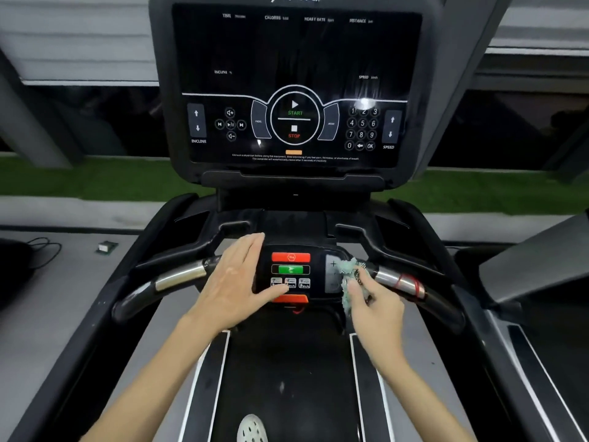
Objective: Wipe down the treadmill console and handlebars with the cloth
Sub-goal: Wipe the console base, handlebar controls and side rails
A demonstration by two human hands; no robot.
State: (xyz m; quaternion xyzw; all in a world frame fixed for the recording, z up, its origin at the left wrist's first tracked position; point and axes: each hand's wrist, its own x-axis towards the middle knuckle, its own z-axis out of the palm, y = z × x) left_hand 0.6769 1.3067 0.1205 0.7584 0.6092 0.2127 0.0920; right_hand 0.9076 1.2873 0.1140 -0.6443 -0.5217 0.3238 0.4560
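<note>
- Logged left hand [237,282] palm down on the left part of the small control panel [314,290]; fingers straight and side by side, gripping nothing; thumb reaching toward the low row of speed keys.
- Logged right hand [374,307] at the panel's right edge; fingers curled, pinching the cloth [349,275].
- Found cloth pale green and crumpled, pressed against the panel's right side by the plus key; just beside the inner end of the right handlebar [439,303].
- Noted hands apart; red stop button [290,257] and green button [290,269] between them.
- Saw left handlebar [165,282] just left of the left hand; could not tell contact.
- Noted red band [414,287] wound round the right handlebar's metal sleeve.
- Recorded console screen [296,59] far and above, dark; START and STOP at centre, INCLINE arrows left, number keys and SPEED arrows right.
- Recorded black belt [287,371] near; pale perforated shoe [253,429] at the near edge.
- Spotted dark cable [44,247] and small box [106,247] far left.
</note>
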